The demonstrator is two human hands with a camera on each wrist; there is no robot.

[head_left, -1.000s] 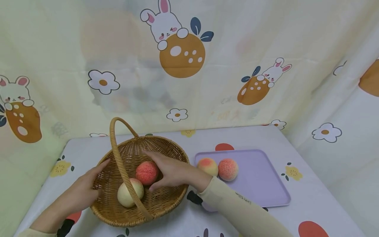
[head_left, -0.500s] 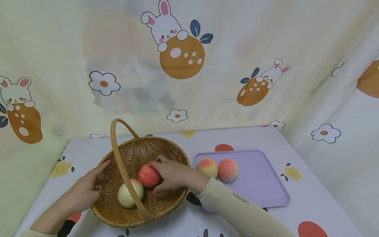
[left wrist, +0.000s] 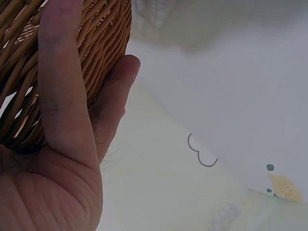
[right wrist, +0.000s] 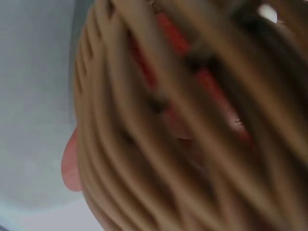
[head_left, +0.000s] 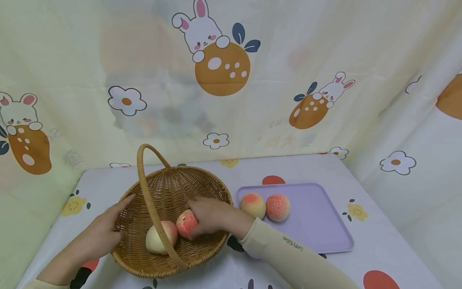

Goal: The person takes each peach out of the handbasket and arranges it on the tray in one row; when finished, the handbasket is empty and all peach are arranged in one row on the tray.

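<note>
My right hand (head_left: 209,215) reaches over the near right rim into the wicker basket (head_left: 169,182) and grips a red peach (head_left: 186,224), its thumb and fingers round the fruit. Beside it in the basket lies a pale peach with a pink blush (head_left: 155,240), partly behind the tall handle. At the left rim my left hand (head_left: 102,233) holds the basket, thumb inside the wall. In the left wrist view, fingers (left wrist: 65,96) lie along the woven side. Blurred weave (right wrist: 144,120) fills most of the right wrist view, with red peach skin showing through gaps.
A lilac tray (head_left: 310,224) stands right of the basket, with a yellow-and-red peach (head_left: 253,205) and a pinkish-red peach (head_left: 278,207) at its left end. My right forearm passes over its near left corner. A printed curtain (head_left: 252,112) hangs behind the table.
My right hand has closed round the red peach and shifted it right and slightly nearer, turning it. The pale peach has rolled slightly. The left hand stays at the rim.
</note>
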